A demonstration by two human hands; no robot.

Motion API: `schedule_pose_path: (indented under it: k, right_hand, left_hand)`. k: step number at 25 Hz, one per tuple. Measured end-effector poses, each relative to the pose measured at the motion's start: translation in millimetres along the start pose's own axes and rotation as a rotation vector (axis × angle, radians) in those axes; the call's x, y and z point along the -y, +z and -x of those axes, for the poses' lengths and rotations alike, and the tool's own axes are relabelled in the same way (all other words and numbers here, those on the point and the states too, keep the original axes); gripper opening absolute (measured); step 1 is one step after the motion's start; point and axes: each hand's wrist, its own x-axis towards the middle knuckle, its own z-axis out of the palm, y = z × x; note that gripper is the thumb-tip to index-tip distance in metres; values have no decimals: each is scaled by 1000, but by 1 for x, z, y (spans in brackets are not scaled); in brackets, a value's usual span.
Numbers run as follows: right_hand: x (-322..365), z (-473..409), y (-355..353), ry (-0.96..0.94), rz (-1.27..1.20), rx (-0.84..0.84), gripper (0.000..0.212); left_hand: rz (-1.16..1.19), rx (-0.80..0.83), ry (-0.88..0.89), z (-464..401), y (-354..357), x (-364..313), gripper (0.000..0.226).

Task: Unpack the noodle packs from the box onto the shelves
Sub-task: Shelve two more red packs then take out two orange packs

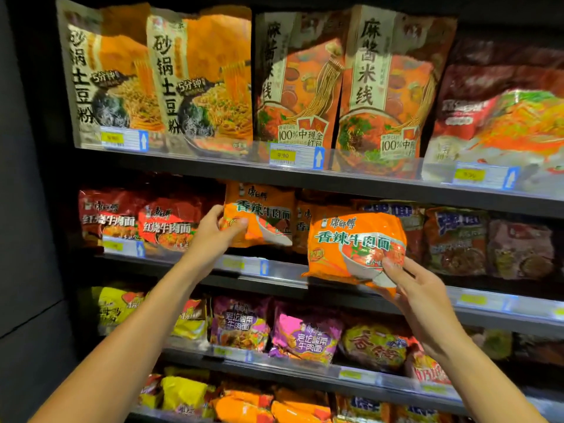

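Orange noodle pack (354, 245) gripped by right hand (418, 288), left hand (218, 232) on shelved pack (259, 215)

1. Held pack (355, 245): orange, teal lettering, red-and-white bowl picture.
2. Shelf pack (259, 215): the same orange with teal lettering.
3. Red packs (137, 221): red, white lettering.
4. Top-left bags (152, 77): orange with a cream strip, black characters, yellow noodle picture.
5. Top-middle bags (351, 87): brown-orange, cream label, black characters, red bowl.
6. Purple packs (274, 328): purple and pink, white lettering.
7. Yellow packs (116, 306): yellow with red patches.
8. Price tags (296, 158): yellow panel, white field, blue square with white arrow.
9. Shelf edges (213, 172): dark grey.
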Motion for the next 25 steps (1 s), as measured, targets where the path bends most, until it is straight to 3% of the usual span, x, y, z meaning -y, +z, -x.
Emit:
schedule_pose_path:
  k: [2, 3, 5, 10, 16, 18, 21, 25]
  right_hand:
    - [0, -7, 4, -11, 14, 5, 30]
    - [0, -10, 6, -13, 25, 3, 30]
    - [0, -18, 8, -18, 41, -3, 30]
    - [5, -46, 10, -22, 99, 29, 28]
    - [-4, -92, 22, 31, 231, -43, 16]
    - [-7, -108, 27, 53, 452, -72, 28]
    - [-10, -121, 28, 109, 905, -17, 45]
    - [-5, -116, 28, 119, 1253, 25, 55]
  left_hand:
    - [-114, -5, -35, -14, 2, 5, 55]
    - [-179, -16, -49, -19, 3, 6, 53]
    - [-329, -28, -56, -24, 10, 6, 28]
    - [-826, -47, 82, -32, 19, 9, 32]
    - [-1237, 1, 239, -34, 24, -1, 16]
    - [-1297, 40, 308, -33, 24, -5, 13]
    - [-1277, 201, 435, -22, 30, 6, 38]
    - [-1365, 408, 342, -15, 35, 19, 53]
